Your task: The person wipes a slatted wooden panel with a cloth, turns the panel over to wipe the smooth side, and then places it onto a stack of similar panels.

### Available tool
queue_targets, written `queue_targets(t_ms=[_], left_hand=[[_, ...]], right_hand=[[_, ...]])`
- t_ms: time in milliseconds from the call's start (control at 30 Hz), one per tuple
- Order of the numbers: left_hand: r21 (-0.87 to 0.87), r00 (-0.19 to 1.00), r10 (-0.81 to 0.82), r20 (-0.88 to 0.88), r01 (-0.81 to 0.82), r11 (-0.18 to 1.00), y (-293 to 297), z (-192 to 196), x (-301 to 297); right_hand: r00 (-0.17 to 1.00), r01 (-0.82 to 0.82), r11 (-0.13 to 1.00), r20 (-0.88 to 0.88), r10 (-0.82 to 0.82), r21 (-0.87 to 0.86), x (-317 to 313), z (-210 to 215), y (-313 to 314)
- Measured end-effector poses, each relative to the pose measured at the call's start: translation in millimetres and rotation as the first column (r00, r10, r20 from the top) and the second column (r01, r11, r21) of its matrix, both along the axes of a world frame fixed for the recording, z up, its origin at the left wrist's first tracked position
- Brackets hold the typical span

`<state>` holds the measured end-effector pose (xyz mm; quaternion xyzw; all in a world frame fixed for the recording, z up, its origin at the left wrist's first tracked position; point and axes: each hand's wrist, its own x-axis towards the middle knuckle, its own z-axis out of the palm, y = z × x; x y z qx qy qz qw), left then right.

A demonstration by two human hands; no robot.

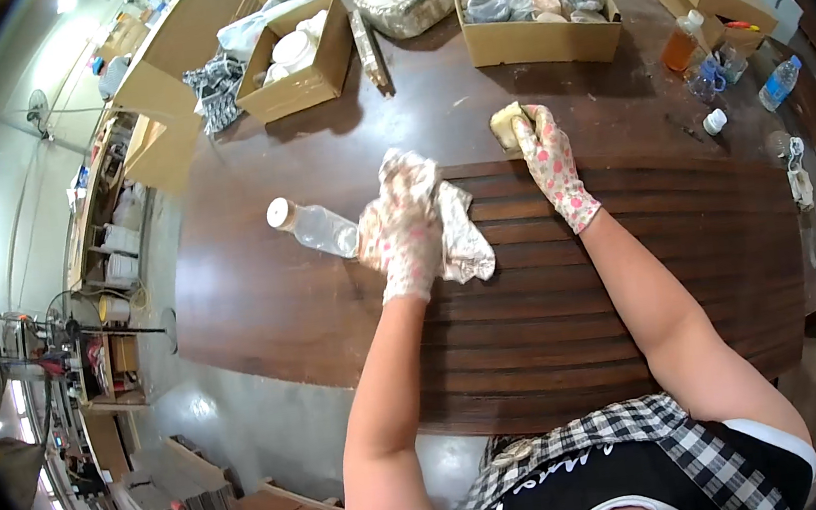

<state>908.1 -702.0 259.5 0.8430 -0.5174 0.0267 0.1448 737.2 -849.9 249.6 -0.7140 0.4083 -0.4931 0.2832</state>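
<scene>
My left hand (401, 244), in a pink-dotted white glove and blurred by motion, is closed on a crumpled, pale patterned rag (467, 246). A clear bottle with a white cap (323, 229) rises beside that hand; its lower end is behind the glove, so I cannot tell whether the fingers touch it. Farther right, my right hand (552, 160), in a matching glove, grips a yellowish sponge (506, 129) at the far edge of a grooved area. Under both hands lies a dark brown wooden surface with long parallel grooves (625, 301).
Cardboard boxes of wrapped items (542, 45) and white containers (344, 49) line the far side. Far right are an amber bottle (680, 50), a blue-capped water bottle (779, 84) and a white cap-like piece (715, 121). Stacked cardboard (180, 503) stands on the floor at left.
</scene>
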Motion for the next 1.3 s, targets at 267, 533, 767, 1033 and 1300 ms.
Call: queue_targets(t_ms=[267, 533, 767, 1033, 1300], left_hand=[[0.019, 0.963, 0.037, -0.266, -0.034, 0.999, 239.4, -21.8, -56.1], [-0.382, 0.631, -0.054, -0.774, -0.398, 0.834, 307.2, -46.3, -28.3], [-0.225, 0.965, -0.083, -0.247, 0.026, 0.974, 201.3, -19.6, -50.1], [-0.245, 0.892, -0.002, -0.452, -0.122, 0.962, 201.5, -16.9, -48.5], [-0.119, 0.968, -0.078, -0.239, 0.051, 0.992, 209.2, -37.4, -41.4]], right_hand=[[0.992, -0.085, 0.996, -0.093, 0.082, -0.029, 14.0, 4.0, 23.6], [0.984, -0.159, 0.985, -0.066, 0.163, 0.060, 25.5, -8.0, 28.0], [0.865, -0.358, 0.931, -0.352, 0.357, 0.064, -27.1, 34.0, 3.7], [0.740, -0.553, 0.827, -0.397, 0.543, 0.102, 82.2, 33.3, 45.4], [0.683, -0.648, 0.753, -0.351, 0.641, 0.114, 92.9, 22.8, 40.1]])
